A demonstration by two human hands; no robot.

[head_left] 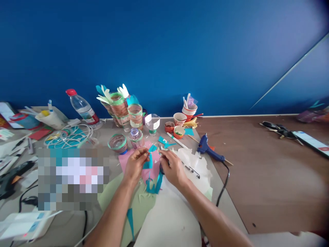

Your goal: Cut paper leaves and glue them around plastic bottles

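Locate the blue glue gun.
In the head view, the blue glue gun lies to the right of the right hand, beside the torn white paper.

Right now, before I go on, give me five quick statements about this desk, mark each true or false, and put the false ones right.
1. Pink paper shows beside the left hand. True.
2. The right hand is gripping the glue gun. False: the right hand is near the left hand, apart from the glue gun.
3. The glue gun is blue. True.
4. The clear bottle is capped in green. False: the clear bottle has a red cap.
5. The white torn sheet lies to the left of the left hand. False: the white torn sheet lies to the right, by the right hand.
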